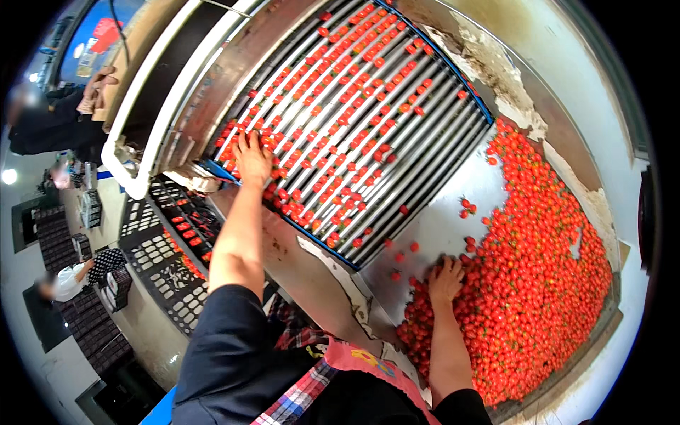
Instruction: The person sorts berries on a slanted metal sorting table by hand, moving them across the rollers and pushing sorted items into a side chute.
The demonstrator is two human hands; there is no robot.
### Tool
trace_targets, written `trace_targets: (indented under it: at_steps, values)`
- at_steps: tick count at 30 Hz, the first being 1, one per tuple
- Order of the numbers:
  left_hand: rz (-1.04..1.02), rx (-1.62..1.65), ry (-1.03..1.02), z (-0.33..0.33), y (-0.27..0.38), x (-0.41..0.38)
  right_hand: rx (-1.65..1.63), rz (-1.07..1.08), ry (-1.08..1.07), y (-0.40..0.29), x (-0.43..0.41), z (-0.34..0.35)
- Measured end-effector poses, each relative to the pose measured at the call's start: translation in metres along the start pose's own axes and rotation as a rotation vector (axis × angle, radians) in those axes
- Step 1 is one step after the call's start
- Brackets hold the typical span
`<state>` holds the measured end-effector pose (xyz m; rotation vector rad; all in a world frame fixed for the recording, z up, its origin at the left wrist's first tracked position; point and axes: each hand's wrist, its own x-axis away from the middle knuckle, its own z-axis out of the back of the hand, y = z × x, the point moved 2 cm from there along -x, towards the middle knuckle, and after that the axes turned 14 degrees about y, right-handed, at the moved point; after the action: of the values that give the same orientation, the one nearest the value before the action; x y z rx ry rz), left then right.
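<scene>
Many small red cherry tomatoes lie across the metal roller conveyor [340, 122], spread in rows between its rollers. My left hand [253, 161] rests over the tomatoes at the conveyor's near left corner, fingers spread. Whether it grips any of them is hidden beneath the palm. To the right, a steel tray [449, 212] holds a large heap of cherry tomatoes [542, 265]. My right hand [446, 280] touches the near left edge of that heap, its fingers apart and no tomato visibly held. A few loose tomatoes are scattered on the bare metal between heap and rollers.
A white pipe frame [139, 183] stands left of the conveyor. Below it, black plastic crates [175, 276] sit, one with tomatoes. Two people, one by the frame [53, 122] and one lower [74, 279], are at left among stacked dark crates [95, 340]. Cracked edging lines the conveyor's right side.
</scene>
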<state>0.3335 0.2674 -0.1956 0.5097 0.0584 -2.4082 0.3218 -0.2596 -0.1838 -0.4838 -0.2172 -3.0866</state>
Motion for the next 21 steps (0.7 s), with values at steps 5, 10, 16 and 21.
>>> trace_targets:
  at_steps: [5,10,16,21]
  values:
    - [0.071,0.105,-0.23,-0.017,0.02,0.02,-0.007,-0.045,-0.074,-0.004,0.009,0.006]
    - [0.084,0.391,-0.045,-0.023,0.015,0.056,-0.069,-0.054,-0.089,0.0,0.014,0.007]
    - [0.294,0.661,0.041,0.025,0.05,0.05,-0.078,-0.079,-0.168,-0.004,0.017,0.005]
    - [1.378,1.461,-0.454,0.027,0.072,0.076,-0.108,-0.035,-0.199,-0.01,0.031,0.002]
